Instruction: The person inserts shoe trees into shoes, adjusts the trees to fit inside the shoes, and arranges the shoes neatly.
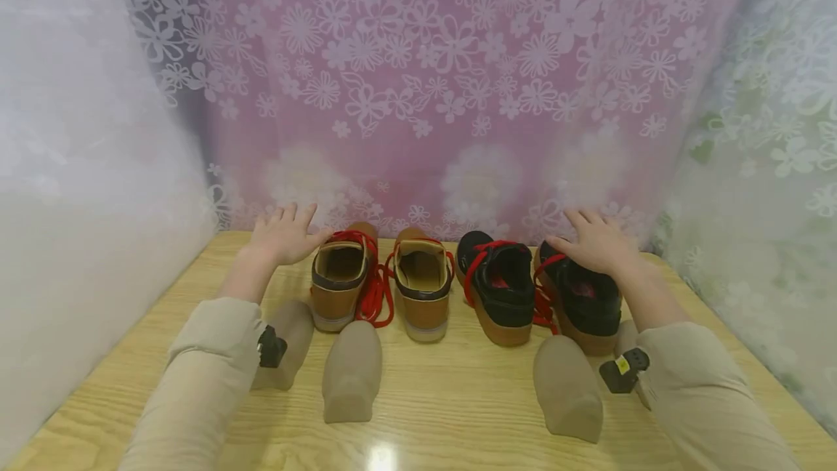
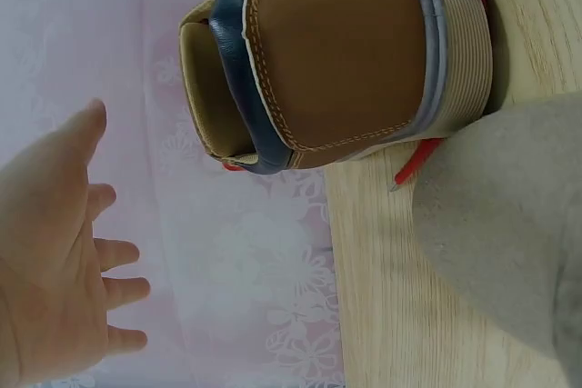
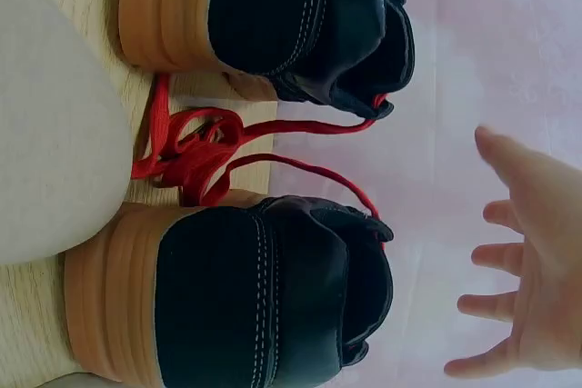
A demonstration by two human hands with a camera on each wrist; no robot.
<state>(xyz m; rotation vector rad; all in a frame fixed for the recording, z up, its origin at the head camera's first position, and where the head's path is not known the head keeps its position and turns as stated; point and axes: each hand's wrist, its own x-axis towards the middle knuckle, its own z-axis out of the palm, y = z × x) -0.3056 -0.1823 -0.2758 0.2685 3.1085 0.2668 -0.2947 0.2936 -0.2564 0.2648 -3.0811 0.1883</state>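
Two brown shoes with red laces, the left one [image 1: 338, 275] and its mate [image 1: 423, 286], stand heel toward me on the wooden table. To their right are two black shoes, one [image 1: 500, 286] beside the other [image 1: 585, 304], also red-laced. My left hand [image 1: 284, 238] hovers, fingers spread, just left of the outer brown shoe [image 2: 336, 52]. Above the outer black shoe [image 3: 218, 293] hangs my right hand [image 1: 595, 242], fingers straight and apart. Neither hand holds anything; in the wrist views both are apart from the shoes.
Beige foot-shaped forms lie nearer me: one [image 1: 353, 373] and another [image 1: 290, 344] at left, one [image 1: 567, 387] and a partly hidden one [image 1: 626, 340] at right. Loose red laces [image 1: 374, 296] gather between the brown shoes. A pink flowered curtain [image 1: 418, 93] hangs behind the table [image 1: 458, 413].
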